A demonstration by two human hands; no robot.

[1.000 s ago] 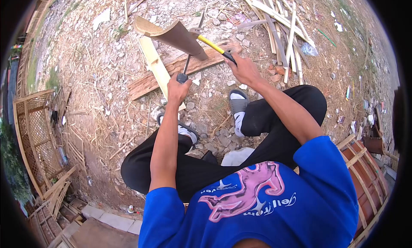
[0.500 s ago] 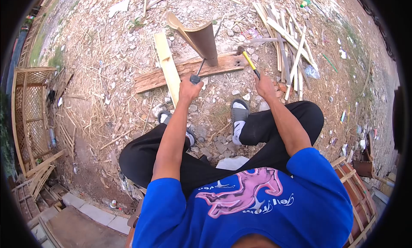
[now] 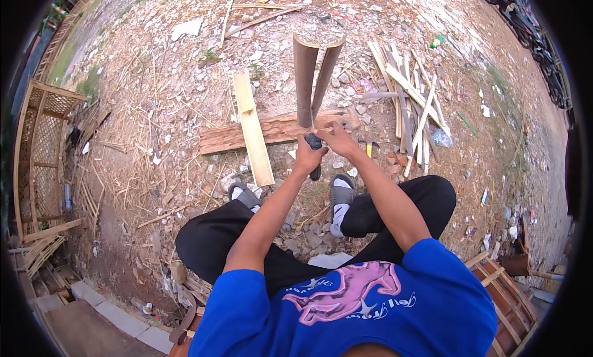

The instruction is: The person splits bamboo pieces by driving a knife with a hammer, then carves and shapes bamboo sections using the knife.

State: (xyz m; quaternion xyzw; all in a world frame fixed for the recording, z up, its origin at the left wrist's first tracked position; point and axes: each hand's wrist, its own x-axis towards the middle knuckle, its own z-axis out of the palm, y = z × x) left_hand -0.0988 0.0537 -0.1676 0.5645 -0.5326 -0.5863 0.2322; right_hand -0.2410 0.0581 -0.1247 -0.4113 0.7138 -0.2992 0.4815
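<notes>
My left hand (image 3: 306, 156): closed around black handle of tool (image 3: 314, 142). My right hand (image 3: 338, 140): fingers bent at handle's upper end; whether gripping it, I cannot tell. Bamboo (image 3: 305, 79): upright, just beyond my hands, lower end at plank (image 3: 281, 131). Plank: flat on ground (image 3: 167, 165), crossed by pale board (image 3: 253, 134) left of bamboo. Hammer (image 3: 369, 151): on ground, near my right hand. Wood strips (image 3: 420, 106): loose pile, farther right.

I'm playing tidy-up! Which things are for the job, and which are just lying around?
For the job, it seems: split bamboo; black-handled knife; yellow-handled hammer; weathered plank.
Probably just lying about: clear plastic bag; white scrap; slat pile, unless it's material.
</notes>
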